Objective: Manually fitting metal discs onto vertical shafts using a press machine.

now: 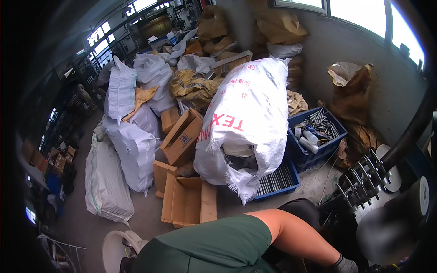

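Observation:
My left arm, in a short dark green sleeve, bends across the bottom of the view. What shows of my left hand (348, 265) is a grey knitted glove cuff at the lower right edge; the fingers are cut off, so their state and anything in them are hidden. Nearest to it are a dark machine with a row of metal discs or clamps on a shaft (364, 182) and a blurred grey-white round part (384, 234). My right hand is out of view.
A big white woven sack (255, 104) stands ahead. Beside it are a blue crate of metal rods (314, 132) and a blue tray of rods (277, 179). Open cardboard boxes (182, 200), several white sacks (132, 145) and a white bucket (114, 248) lie left. Brown paper sacks (350, 93) line the wall.

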Motion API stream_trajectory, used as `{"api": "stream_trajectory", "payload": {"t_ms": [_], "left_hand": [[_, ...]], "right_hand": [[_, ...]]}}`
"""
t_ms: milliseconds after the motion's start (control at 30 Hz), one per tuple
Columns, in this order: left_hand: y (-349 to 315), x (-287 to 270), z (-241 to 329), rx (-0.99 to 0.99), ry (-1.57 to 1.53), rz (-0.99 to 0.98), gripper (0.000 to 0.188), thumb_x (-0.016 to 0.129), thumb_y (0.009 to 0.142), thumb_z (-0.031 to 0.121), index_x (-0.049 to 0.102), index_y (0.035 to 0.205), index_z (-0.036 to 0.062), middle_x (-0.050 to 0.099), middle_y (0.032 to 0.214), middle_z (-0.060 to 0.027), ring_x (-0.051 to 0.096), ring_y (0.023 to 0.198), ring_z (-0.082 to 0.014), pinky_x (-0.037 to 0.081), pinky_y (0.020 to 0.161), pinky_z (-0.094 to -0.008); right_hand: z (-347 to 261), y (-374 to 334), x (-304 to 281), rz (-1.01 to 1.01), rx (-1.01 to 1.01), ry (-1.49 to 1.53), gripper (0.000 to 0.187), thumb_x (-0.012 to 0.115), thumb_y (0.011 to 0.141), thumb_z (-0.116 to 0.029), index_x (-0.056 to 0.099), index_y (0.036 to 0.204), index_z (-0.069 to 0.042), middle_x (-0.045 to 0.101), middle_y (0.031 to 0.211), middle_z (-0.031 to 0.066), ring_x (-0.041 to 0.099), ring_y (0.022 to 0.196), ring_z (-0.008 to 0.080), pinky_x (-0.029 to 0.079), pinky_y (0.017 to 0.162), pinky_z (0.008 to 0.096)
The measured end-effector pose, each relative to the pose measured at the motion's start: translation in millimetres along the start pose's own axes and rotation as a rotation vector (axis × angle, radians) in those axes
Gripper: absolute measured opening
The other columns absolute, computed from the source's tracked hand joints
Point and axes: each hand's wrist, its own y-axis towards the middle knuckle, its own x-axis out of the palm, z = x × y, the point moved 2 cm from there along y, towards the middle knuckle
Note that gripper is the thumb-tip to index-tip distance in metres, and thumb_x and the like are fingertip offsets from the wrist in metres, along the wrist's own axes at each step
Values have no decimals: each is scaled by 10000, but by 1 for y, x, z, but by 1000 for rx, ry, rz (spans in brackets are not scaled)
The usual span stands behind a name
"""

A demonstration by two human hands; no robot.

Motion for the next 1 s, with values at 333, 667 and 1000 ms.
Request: {"api": "stream_trajectory", "payload": {"t_ms": [333,667,1000], "left_hand": [[-24,-23,40,-34,57,-39,374,763,709,156,688,1049,19,720,948,-199,713,930,-343,547,793,-437],[-40,-40,81,-64,161,-96,323,652,921,84,630,1242,48,707,972,-185,701,919,-241,543,833,-384],[-41,-32,87,-146,-44,-189,299,681,906,57,619,1197,29,704,1105,-148,649,1067,-191,506,966,-356]], "right_hand": [[17,77,-58,-494,217,134,439,547,984,-246,600,1346,-4,668,1268,194,663,1145,313,544,969,453],[-15,-41,39,-135,-248,-28,431,505,1052,-229,505,1392,35,662,1041,130,661,961,228,552,865,371],[-19,-44,29,-34,-333,-301,324,570,1055,-224,608,1280,6,687,985,86,663,789,149,561,722,282]]}}
